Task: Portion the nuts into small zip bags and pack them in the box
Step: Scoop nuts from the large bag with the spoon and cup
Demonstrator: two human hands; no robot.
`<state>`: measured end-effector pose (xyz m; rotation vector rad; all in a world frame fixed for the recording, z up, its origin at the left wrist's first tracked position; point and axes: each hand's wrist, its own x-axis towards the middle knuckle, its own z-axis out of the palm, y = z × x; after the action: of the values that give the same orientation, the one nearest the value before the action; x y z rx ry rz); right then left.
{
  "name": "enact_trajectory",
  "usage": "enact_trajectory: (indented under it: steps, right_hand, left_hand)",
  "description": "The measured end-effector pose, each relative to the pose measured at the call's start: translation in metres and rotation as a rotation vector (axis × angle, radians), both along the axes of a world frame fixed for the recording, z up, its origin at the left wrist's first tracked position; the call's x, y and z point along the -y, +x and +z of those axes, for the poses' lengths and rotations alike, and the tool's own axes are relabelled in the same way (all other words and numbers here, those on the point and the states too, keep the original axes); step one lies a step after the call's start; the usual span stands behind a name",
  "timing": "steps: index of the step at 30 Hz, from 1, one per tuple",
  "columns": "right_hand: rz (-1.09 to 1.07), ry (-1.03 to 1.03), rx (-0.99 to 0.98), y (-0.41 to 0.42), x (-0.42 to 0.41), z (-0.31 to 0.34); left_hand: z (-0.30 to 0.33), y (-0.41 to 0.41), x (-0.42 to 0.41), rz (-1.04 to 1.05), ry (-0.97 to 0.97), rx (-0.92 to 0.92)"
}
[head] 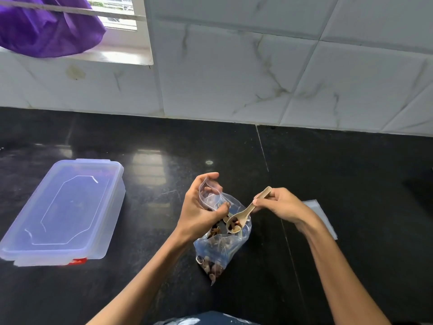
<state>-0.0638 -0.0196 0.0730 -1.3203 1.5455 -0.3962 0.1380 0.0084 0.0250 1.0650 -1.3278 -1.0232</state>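
Note:
My left hand (201, 212) grips a small clear zip bag (209, 194) with its mouth held open. Just below it, a large clear bag of mixed nuts (216, 248) stands on the black counter. My right hand (278, 204) pinches the handle of a wooden spoon (241, 219). The spoon's bowl carries a few nuts and sits over the mouth of the large bag, right beside the small bag. A translucent plastic box (63, 212) with its lid on lies to the left.
A stack of flat empty zip bags (322, 216) lies on the counter behind my right forearm. The black counter (351, 184) ends at a white tiled wall. A purple cloth (46, 26) hangs at the window, top left.

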Motion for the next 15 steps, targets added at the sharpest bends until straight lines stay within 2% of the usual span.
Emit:
enact_trajectory:
  steps: [8, 15]
  right_hand:
    - [-0.036, -0.195, 0.019, -0.005, 0.014, 0.070]
    - [-0.005, -0.524, -0.040, 0.034, 0.001, 0.091]
  left_hand:
    - [0.006, -0.007, 0.000, -0.031, 0.018, -0.012]
    - [0.013, -0.012, 0.000, -0.060, 0.003, -0.014]
